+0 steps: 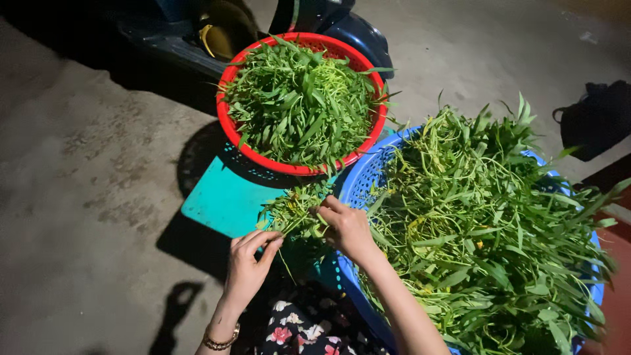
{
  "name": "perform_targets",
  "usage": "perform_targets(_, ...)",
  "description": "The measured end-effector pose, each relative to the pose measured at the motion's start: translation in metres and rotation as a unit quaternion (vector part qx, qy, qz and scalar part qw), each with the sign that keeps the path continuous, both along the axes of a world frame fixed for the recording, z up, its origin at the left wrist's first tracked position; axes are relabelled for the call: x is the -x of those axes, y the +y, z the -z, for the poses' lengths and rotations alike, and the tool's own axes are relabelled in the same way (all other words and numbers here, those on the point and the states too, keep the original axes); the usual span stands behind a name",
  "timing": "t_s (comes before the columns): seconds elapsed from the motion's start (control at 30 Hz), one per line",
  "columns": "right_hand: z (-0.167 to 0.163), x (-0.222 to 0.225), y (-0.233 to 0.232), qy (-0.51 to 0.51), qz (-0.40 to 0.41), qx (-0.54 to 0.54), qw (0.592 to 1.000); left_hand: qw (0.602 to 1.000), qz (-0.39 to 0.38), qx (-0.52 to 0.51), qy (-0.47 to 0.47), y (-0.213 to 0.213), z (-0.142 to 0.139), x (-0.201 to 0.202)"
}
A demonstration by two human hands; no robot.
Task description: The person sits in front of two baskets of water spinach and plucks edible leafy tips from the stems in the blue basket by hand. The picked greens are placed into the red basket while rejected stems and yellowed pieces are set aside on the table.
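A blue basket (358, 187) heaped with leafy stalks sits right of a red basket (299, 98) of picked greens. Between them, the small bunch of stems (296, 213) (long axis slanting up-right) is pinched by both hands: right hand (348, 227) closed at its top, left hand (250, 263) curled round the lower end.

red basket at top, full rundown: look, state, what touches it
The red basket is round, plastic by its look, with a perforated wall and a smooth rim. It sits upright, heaped with cut leafy green stems that spill over the rim. It rests on a teal plastic surface and meets the rim of the larger blue basket at lower right. A dark vehicle part stands behind it. Neither hand touches it.
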State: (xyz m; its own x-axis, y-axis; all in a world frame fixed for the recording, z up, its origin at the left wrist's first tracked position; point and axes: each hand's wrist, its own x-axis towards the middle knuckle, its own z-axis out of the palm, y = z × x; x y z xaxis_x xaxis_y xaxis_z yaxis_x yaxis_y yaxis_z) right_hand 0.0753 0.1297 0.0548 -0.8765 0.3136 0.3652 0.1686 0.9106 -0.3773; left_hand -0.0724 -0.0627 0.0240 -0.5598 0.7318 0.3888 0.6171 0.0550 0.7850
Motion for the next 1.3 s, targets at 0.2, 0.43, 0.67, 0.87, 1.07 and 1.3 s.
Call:
perform_targets(0.2, -0.002, 0.005, -0.002, 0.000, 0.031, 0.049, 0.998, 1.000, -0.019, 0.005, -0.023, -0.004, -0.006, -0.001)
perform_targets(0.43, 0.027, 0.016, 0.002, 0.223, 0.042, 0.310, 0.923, 0.997, -0.048, -0.019, 0.056, -0.010, -0.006, 0.000)
perform_targets(0.67, 0.033, 0.006, 0.019, 0.116, 0.136, 0.427, 0.886, 0.991, -0.094, -0.041, -0.081, -0.022, 0.002, 0.015)
perform_targets(0.87, 0.023, 0.015, -0.012, 0.141, 0.007, 0.225, 0.964, 0.990, -0.084, -0.049, -0.106, -0.019, 0.001, 0.015)
perform_targets(1.07, 0.006, 0.023, -0.034, 0.014, -0.053, -0.002, 0.999, 0.998, -0.051, -0.029, -0.017, -0.015, -0.004, 0.009)
perform_targets(1.3, 0.026, 0.018, -0.034, 0.103, -0.007, 0.206, 0.973, 0.999, -0.018, -0.028, 0.026, 0.000, -0.010, 0.004)
